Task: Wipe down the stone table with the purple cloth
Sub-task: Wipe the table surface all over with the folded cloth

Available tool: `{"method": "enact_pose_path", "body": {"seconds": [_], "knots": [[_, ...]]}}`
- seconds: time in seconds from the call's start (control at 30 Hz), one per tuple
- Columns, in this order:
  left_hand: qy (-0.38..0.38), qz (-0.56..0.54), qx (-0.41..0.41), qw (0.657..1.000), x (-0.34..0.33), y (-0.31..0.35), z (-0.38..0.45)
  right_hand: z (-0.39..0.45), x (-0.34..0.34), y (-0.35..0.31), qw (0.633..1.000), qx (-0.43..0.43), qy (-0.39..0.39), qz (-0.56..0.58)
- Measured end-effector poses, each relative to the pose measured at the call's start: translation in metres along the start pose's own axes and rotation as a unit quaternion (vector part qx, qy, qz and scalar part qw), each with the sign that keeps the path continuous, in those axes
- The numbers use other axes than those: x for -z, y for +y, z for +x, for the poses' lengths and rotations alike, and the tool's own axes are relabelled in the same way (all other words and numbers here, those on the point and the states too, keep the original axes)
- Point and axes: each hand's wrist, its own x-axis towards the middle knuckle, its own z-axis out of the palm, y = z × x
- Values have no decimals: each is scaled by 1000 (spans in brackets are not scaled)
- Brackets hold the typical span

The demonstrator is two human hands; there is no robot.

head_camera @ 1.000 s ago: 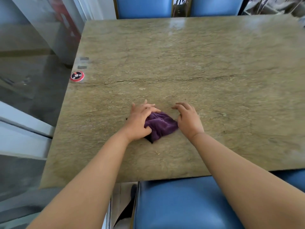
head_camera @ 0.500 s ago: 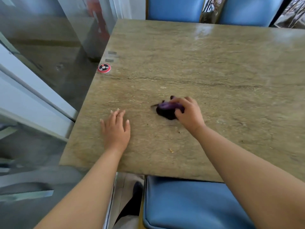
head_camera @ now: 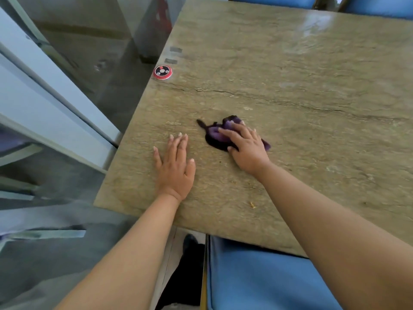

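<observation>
The purple cloth point(head_camera: 218, 135) lies bunched on the greenish-brown stone table point(head_camera: 290, 86), near its front left part. My right hand point(head_camera: 245, 146) presses down on the cloth with fingers spread over it; part of the cloth pokes out on both sides of the hand. My left hand point(head_camera: 176, 164) rests flat on the bare stone just left of the cloth, palm down, fingers together, holding nothing.
A round red-and-black call button point(head_camera: 162, 72) sits at the table's left edge, with two small grey stickers point(head_camera: 175, 49) behind it. A blue chair seat point(head_camera: 268, 280) is under the near edge; more blue chairs point(head_camera: 380, 5) stand at the far side. A glass wall runs along the left.
My left hand let go of the cloth and moved left to lie flat on the table. My right hand took over the cloth and now presses it flatter against the stone.
</observation>
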Motion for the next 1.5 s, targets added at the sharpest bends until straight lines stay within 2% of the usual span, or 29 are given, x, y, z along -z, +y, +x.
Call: {"method": "enact_pose_path", "body": {"seconds": [0.1, 0.17, 0.23, 0.27, 0.33, 0.4, 0.53, 0.63, 0.77, 0.83, 0.9, 0.97, 1.07, 1.13, 1.27, 1.4, 1.5], "knots": [[8, -18, -7, 1000, 2, -1, -1, -36, 4, -3, 993, 82, -51, 74], [11, -32, -7, 999, 3, -1, -1, -58, 17, 3, 987, 72, -80, 116], [12, -45, -6, 999, 3, -2, -1, -65, 34, 8, 981, 26, -108, 159], [15, -50, -5, 999, 3, -3, -2, -60, 41, 10, 976, -7, -103, 191], [19, -64, -7, 998, 2, -3, -2, -39, 46, 11, 972, -51, -23, 227], [22, -81, -5, 996, 0, -5, -2, -13, 35, 4, 980, -55, 37, 187], [34, -166, 4, 986, 1, -11, -3, 7, -8, -27, 999, -2, -15, 37], [26, -282, 22, 959, 7, -17, -3, -7, -20, -44, 993, 76, -62, 59], [-24, -492, 95, 865, 18, -25, 2, -38, -32, -59, 979, 143, -115, 86], [-44, -516, 112, 848, 22, -28, -4, -50, -39, -67, 970, 181, -140, 82], [-42, -500, 103, 859, 21, -25, -17, -58, -38, -68, 955, 217, -186, 83], [-19, -440, 70, 895, 19, -15, -28, -65, -32, -61, 938, 227, -242, 106], [2, -312, 70, 948, 13, 8, -34, -81, -18, -45, 929, 196, -283, 136], [7, -243, 81, 967, 7, 26, -36, -89, -6, -31, 933, 173, -288, 129], [-8, -203, 48, 978, -6, 55, -37, -107, 21, 1, 936, 119, -314, 101], [-29, -156, 14, 987, -12, 76, -27, -131, 53, 40, 945, 4, -288, 155], [-38, -107, 3, 994, -18, 83, -20, -133, 81, 59, 945, -71, -290, 131]]}}
